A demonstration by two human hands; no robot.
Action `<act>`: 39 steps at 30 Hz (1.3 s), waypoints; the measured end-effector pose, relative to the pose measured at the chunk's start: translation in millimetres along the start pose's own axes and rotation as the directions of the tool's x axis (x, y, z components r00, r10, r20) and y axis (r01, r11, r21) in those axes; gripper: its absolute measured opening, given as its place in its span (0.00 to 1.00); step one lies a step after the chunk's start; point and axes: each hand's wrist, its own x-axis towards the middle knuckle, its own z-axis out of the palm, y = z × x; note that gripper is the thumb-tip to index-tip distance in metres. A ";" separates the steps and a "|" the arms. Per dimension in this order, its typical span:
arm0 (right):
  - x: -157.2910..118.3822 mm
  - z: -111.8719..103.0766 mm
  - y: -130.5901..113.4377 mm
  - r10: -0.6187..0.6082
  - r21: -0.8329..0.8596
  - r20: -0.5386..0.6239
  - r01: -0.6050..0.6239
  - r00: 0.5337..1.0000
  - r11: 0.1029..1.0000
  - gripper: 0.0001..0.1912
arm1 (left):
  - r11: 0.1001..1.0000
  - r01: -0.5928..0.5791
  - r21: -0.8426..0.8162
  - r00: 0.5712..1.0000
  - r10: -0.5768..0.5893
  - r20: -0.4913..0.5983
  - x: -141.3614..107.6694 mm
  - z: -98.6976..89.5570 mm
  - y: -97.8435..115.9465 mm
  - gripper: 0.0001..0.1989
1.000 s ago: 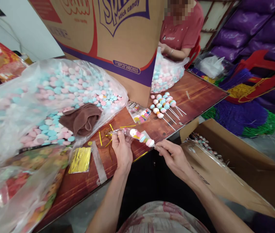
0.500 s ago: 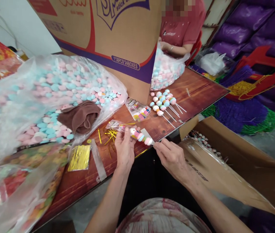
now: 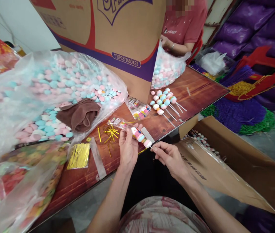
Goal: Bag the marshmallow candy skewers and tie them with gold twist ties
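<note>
A marshmallow stick (image 3: pixel 147 143), with pink, white and blue pieces threaded on it, is held between my two hands over the table's front edge. My left hand (image 3: pixel 129 149) is closed around a clear printed bag (image 3: pixel 120 123) that covers the upper part of the candy. Thumb and fingers of my right hand (image 3: pixel 170 157) pinch the lower end of the white stick. Beyond my hands, several finished marshmallow sticks (image 3: pixel 163 101) lie side by side on the wooden table (image 3: pixel 195 89). Gold twist ties (image 3: pixel 111 132) are scattered left of the bag.
A big bag of marshmallows (image 3: pixel 76 76) with a brown cloth (image 3: pixel 78 116) fills the left. Flat printed bags (image 3: pixel 138 108) lie below a tall carton (image 3: pixel 127 42). An open cardboard box (image 3: pixel 249 158) stands at right. Another person (image 3: pixel 184 32) sits across, hands at a marshmallow bag.
The candy has slid slightly further into the bag, and my right hand has shifted a little left and down along the stick. The view has tilted slightly.
</note>
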 end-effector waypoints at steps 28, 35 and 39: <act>7.6 14.8 2.7 0.195 0.513 0.218 -0.282 0.956 0.810 0.12 | 0.981 0.189 0.037 0.977 -0.191 0.092 -4.5 -1.5 -3.0 0.12; 5.6 11.7 -2.9 -0.110 0.032 -0.086 0.113 0.990 0.993 0.11 | 0.937 0.300 0.180 0.922 -0.333 0.197 -7.3 -2.7 6.6 0.11; 3.2 2.6 -5.5 -0.456 -0.366 -0.045 0.410 0.889 0.836 0.10 | 0.903 0.370 0.219 0.893 -0.411 0.185 -1.5 -8.4 16.7 0.13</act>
